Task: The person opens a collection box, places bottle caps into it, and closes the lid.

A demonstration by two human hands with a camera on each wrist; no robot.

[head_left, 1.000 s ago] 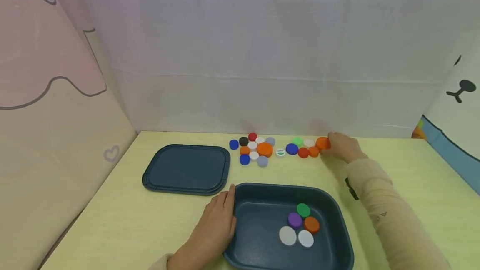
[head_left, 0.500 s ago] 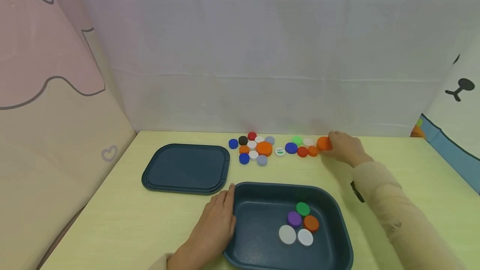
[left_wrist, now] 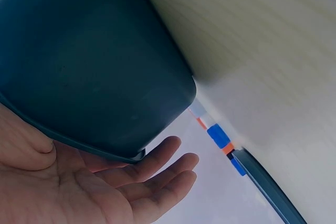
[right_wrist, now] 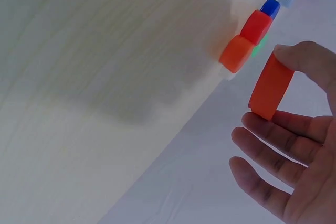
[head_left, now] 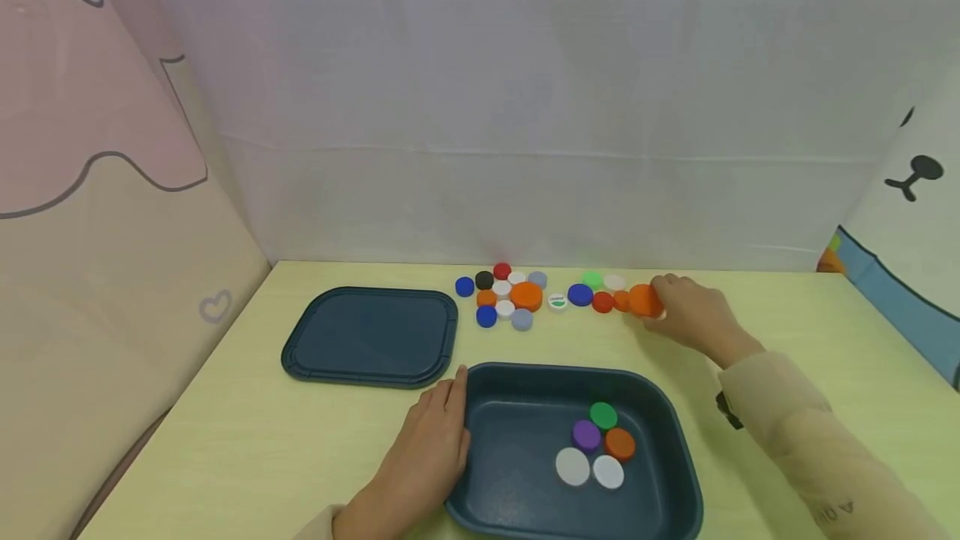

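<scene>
A large orange bottle cap (head_left: 643,301) is pinched between the thumb and fingers of my right hand (head_left: 693,317) at the back right. The right wrist view shows that orange cap (right_wrist: 270,88) held up off the table. My left hand (head_left: 420,450) rests along the left rim of a dark blue-green box (head_left: 517,452); in the left wrist view its fingers (left_wrist: 152,165) extend loosely beside the rim. Inside the box lie several caps, among them a green cap (head_left: 603,416), a purple cap (head_left: 587,436) and an orange cap (head_left: 619,445). White caps lie there too.
A flat dark lid (head_left: 371,336) lies on the table left of the box. Several mixed-colour caps, including a big orange one (head_left: 527,297) and a blue one (head_left: 580,295), are grouped near the back wall (head_left: 480,123). A red cap (head_left: 602,302) sits left of my right hand.
My right hand has lifted the large orange cap off its spot and brought it slightly toward me. The left hand and the box have stayed in place.
</scene>
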